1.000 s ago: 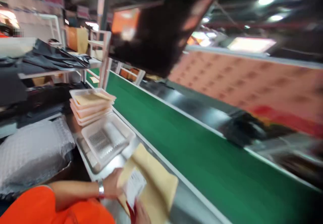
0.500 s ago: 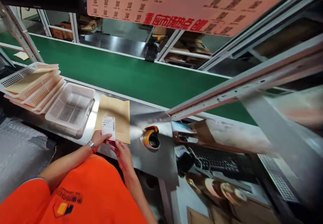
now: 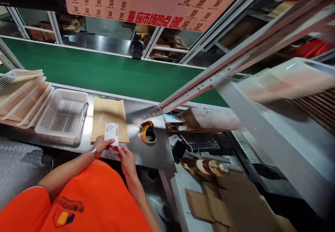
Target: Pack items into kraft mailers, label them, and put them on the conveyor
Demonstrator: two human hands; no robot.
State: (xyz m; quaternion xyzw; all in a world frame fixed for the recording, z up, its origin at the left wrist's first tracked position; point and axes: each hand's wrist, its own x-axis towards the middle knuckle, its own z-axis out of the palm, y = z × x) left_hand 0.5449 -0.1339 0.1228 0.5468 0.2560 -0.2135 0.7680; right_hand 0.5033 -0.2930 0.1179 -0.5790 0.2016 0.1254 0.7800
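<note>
A white printed label point(image 3: 111, 131) with a barcode is pinched in my left hand point(image 3: 102, 146), thumb on top, at the near edge of the metal bench. My right hand point(image 3: 126, 158) has its fingertips closed at the label's lower right corner. Something red shows beneath the label between the hands; I cannot make out what it is. Behind the label, a brown padded envelope point(image 3: 108, 108) lies flat on the bench. To the right of it stands a tape dispenser point(image 3: 148, 133) with an orange top.
An empty-looking white basket point(image 3: 62, 110) and a row of tilted baskets point(image 3: 26, 99) stand at left. Beyond the metal bench point(image 3: 159, 151) runs a green conveyor belt point(image 3: 104, 69). At right are a slanting metal post point(image 3: 193, 82), a keyboard point(image 3: 204, 142), tape rolls point(image 3: 206, 166) and cardboard point(image 3: 199, 204).
The view has turned to the right, so the surroundings sit farther left. Both hands stay at the label, with little visible change in their hold.
</note>
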